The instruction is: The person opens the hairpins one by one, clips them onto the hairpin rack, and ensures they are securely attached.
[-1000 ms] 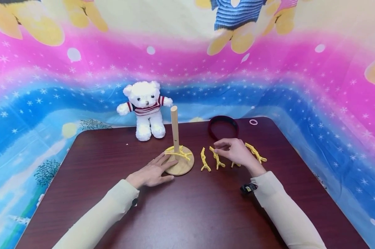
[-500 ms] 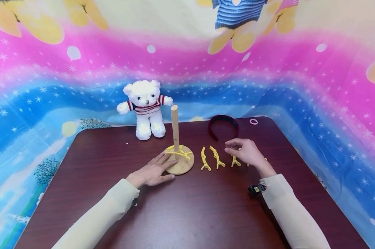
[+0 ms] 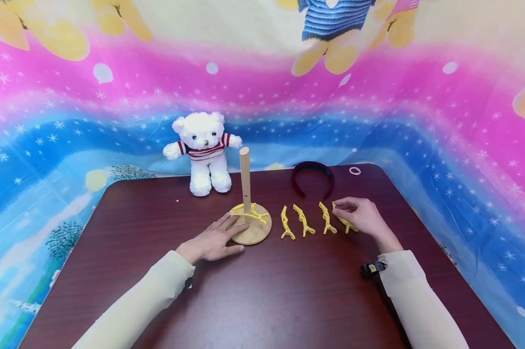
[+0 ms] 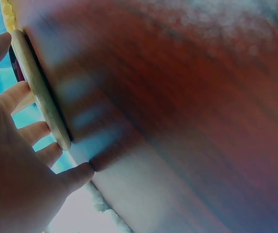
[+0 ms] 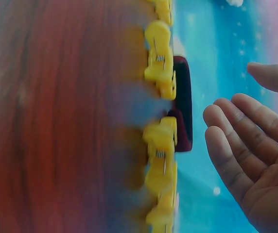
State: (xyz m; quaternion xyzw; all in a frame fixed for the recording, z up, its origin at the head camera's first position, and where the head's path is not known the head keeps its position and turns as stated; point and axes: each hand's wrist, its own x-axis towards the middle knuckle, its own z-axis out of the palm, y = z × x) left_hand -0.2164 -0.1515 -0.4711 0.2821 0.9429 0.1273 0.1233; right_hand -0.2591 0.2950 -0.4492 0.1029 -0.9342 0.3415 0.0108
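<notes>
the yellow clips are lying in a row on the dark table, those at the right end sitting partly hidden behind the right hand, which is hovering there with loose fingers, gripping nothing. the left hand is resting, fingers spread, on the round base of the wooden stand.

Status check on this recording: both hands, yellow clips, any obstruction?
Left hand rests on wooden base. Right hand above the row of yellow clips, gripping none. Headband lies behind the row; nothing visibly in the way.
</notes>
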